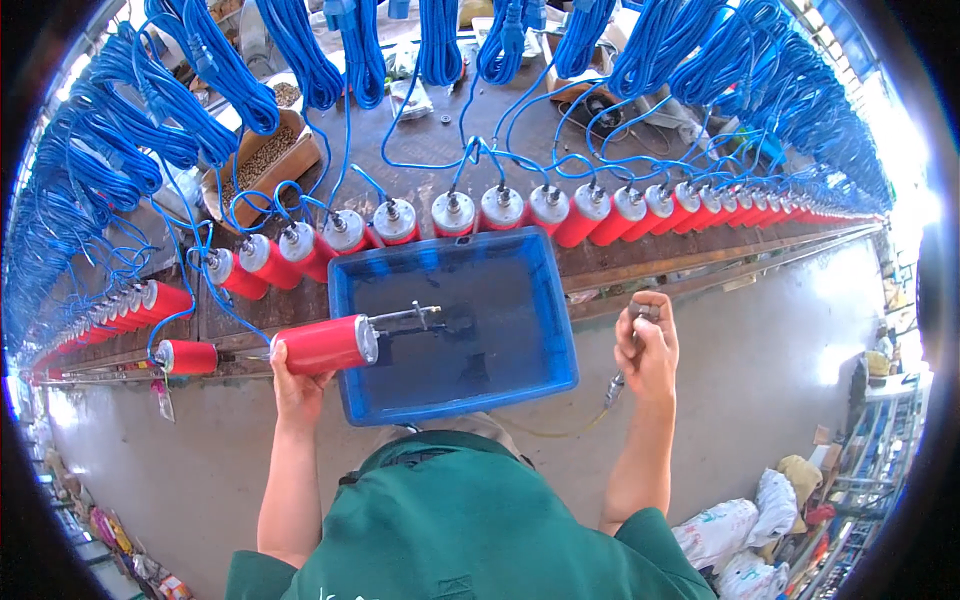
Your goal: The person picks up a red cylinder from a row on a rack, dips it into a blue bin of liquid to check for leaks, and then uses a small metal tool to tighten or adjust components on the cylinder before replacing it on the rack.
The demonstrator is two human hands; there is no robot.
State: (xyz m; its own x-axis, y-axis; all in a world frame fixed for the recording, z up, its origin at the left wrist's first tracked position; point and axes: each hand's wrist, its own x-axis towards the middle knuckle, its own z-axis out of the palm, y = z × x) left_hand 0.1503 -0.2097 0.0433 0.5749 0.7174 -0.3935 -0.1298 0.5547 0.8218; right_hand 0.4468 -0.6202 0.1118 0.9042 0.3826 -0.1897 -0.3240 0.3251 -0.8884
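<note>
My left hand (297, 385) grips a red cylinder (318, 346), a motor-like body with a metal end cap. It is held nearly level over the left side of a blue plastic tub (563, 330). From its right end a thin metal shaft with a small crosspiece (408, 314) reaches over the dark liquid in the tub. A blue cord (232, 318) runs up from its left end. To the right of the tub, my right hand (648, 345) is closed on a small dark fitting (645, 313), mostly hidden by the fingers. A silver hose coupler (614, 388) shows beside that wrist.
Red cylinders (588, 215) stand in a long row along the bench edge, blue cords attached. Coiled blue cables (440, 45) hang above. A cardboard box of small parts (262, 165) sits at the back left. Sacks (718, 530) lie on the floor at lower right.
</note>
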